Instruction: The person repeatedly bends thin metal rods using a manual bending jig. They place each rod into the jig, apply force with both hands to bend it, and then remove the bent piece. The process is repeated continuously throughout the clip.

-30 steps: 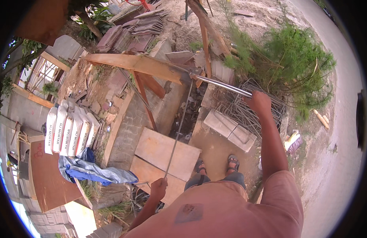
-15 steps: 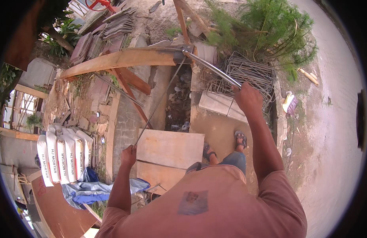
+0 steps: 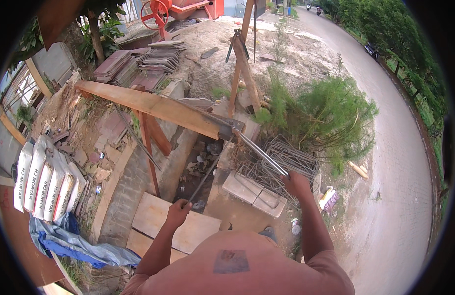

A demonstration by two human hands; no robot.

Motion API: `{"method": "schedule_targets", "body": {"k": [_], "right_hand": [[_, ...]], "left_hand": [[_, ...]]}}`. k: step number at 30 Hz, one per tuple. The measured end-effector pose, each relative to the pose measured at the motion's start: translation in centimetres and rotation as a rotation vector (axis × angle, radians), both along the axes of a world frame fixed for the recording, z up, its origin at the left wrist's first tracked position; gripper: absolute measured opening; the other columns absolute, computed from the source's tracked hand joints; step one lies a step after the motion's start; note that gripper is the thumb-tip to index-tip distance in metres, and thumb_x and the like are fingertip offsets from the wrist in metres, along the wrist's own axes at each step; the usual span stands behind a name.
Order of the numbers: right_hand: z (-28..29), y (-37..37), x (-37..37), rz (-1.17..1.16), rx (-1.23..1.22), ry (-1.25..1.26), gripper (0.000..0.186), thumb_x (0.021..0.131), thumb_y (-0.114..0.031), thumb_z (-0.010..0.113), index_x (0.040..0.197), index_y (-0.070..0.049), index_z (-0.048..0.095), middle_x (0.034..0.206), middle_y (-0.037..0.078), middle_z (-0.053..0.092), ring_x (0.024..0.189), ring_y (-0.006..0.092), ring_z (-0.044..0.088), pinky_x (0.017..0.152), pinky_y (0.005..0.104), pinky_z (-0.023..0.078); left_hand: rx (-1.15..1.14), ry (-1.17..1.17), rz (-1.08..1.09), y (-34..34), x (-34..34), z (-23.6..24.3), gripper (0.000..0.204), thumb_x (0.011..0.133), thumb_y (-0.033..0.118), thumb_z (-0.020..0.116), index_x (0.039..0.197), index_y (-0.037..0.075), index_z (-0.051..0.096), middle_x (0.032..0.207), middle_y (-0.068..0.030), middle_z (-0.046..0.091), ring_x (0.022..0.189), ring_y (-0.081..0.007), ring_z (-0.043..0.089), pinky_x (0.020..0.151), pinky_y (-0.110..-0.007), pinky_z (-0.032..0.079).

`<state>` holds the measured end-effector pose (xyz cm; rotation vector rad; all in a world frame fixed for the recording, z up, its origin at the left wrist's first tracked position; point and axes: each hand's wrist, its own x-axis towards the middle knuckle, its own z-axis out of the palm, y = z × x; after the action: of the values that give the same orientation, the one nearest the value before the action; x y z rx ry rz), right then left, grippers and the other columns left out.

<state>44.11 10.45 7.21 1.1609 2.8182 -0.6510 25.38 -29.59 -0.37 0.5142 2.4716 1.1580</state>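
My right hand is closed around the near end of a shiny metal bar. The bar's far end meets a dark plate on the end of a long wooden beam. In front of my body, my left hand is closed on a thin steel rod. That rod slants up and away toward the plated beam end, and I cannot make out where it stops. Wooden legs prop up the beam.
Bent steel stirrups lie heaped beside concrete slabs. A debris-filled trench runs beneath the beam. At left are stacked white sacks and a blue tarp. Pale boards lie near me; a paved road passes at right.
The view has tilted up, bringing in more road and a red machine. My left hand has come nearer the beam end and my right hand. Less of the rod shows; my right hand keeps its grip.
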Motion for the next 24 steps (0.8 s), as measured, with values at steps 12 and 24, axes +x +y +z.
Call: {"method": "schedule_targets", "body": {"k": [12,24], "right_hand": [[-2.0,9.1,0.4,0.005,-0.118,0.527,0.034,0.082,-0.031,0.07,0.076,0.0,0.058,0.061,0.016,0.054,0.055,0.0323,0.051,0.055,0.0412,0.041],[7.3,16.6,-6.1,0.273,-0.53,0.81,0.042,0.085,-0.033,0.068,0.105,0.004,0.061,0.078,0.014,0.064,0.071,0.0187,0.06,0.065,0.0347,0.046]], "left_hand": [[-0.168,0.484,0.391,5.9,4.6,8.2,0.03,0.085,0.029,0.067,0.076,0.001,0.061,0.061,-0.0173,0.058,0.055,-0.0332,0.058,0.054,-0.042,0.044],[-0.102,0.403,0.599,2.8,13.4,14.8,0.036,0.087,0.029,0.063,0.066,0.001,0.055,0.053,-0.0022,0.043,0.055,-0.0101,0.039,0.05,-0.032,0.034]]}}
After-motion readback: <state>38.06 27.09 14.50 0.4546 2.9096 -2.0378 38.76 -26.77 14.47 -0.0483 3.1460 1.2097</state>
